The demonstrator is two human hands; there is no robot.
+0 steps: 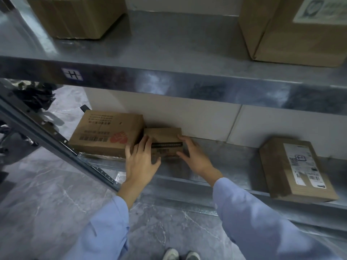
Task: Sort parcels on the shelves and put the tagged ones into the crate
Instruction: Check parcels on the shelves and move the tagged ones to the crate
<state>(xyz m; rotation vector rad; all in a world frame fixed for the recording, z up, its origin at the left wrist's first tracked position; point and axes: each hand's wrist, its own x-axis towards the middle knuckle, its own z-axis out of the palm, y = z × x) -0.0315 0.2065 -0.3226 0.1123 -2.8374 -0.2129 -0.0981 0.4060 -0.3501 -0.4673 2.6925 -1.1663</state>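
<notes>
A small brown parcel point(164, 139) with a dark printed strip sits on the lower metal shelf point(231, 166), against the wall. My left hand point(139, 162) grips its left end, fingers over the top and thumb on the front. My right hand point(193, 156) grips its right end, fingers along the side and thumb at the front. A larger parcel point(105, 133) with a red print and barcodes lies touching its left side. Further right on the same shelf lies a parcel point(294, 169) with white shipping labels. No crate is in view.
The upper shelf point(178, 49) carries a box at the back left point(75, 14) and a labelled box at the right point(293, 29). A slanted dark shelf post point(56, 141) runs down the left. Grey marble floor point(47, 203) and my shoes point(180, 254) lie below.
</notes>
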